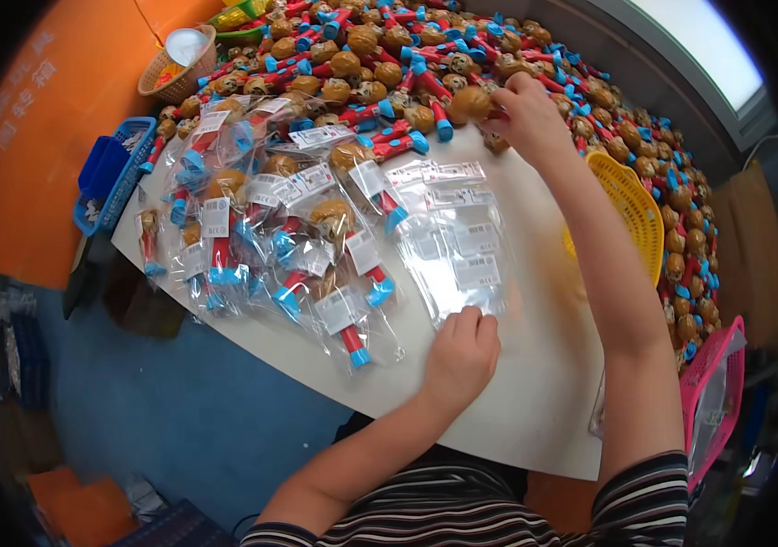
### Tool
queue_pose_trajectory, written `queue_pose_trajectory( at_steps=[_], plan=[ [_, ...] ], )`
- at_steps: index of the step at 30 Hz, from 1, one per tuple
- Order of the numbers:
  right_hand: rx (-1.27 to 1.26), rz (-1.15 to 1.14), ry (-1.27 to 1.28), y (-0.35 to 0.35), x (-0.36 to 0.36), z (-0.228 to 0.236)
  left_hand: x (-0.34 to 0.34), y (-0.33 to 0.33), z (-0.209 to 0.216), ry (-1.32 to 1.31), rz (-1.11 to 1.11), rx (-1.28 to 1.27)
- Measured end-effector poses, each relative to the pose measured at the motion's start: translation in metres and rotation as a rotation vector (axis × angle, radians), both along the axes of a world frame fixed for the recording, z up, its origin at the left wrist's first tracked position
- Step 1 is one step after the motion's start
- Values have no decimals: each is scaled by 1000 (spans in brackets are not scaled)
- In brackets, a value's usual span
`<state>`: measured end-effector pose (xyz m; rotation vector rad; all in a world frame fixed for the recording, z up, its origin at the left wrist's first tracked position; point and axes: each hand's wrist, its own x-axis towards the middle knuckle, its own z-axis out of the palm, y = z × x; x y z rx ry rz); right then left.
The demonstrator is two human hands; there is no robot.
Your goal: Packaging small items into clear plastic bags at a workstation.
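Observation:
My right hand is closed around a toy at the far edge of the toy pile, its round brown head sticking out to the left. The toy's body is mostly hidden by my fingers. Nearer to me, my left hand is closed, fingertips pinching the near edge of a clear plastic bag. That bag lies flat in a stack of several bags with white labels. Left of the stack are bagged toys, each with a brown head, red body and blue end.
Loose toys heap along the far and right sides of the white table. A yellow basket stands by my right forearm, a pink basket beyond the table's right edge. A blue basket sits at the left, a beige basket behind it.

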<state>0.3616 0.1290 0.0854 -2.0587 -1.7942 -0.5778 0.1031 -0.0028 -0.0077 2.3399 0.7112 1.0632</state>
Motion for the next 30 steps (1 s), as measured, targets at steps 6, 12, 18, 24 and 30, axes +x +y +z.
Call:
queue_pose_trajectory(
  at_steps=[6,12,18,24,30],
  plan=[
    [-448,-83,1172,-188,-89,32,2,-4,3,46,-73,-72],
    [-353,-108,1134,-293,-134,-20,14,-17,9,-60,-149,-250],
    [-176,-202,885,-303,-152,-34,11,-23,22,-54,-203,-269],
    [-165,-256,929,-302,-156,-45,9,-31,24,5,-287,-238],
    [-114,-235,1458,-312,-157,-41,9,-13,32,19,-225,-179]
  ],
)
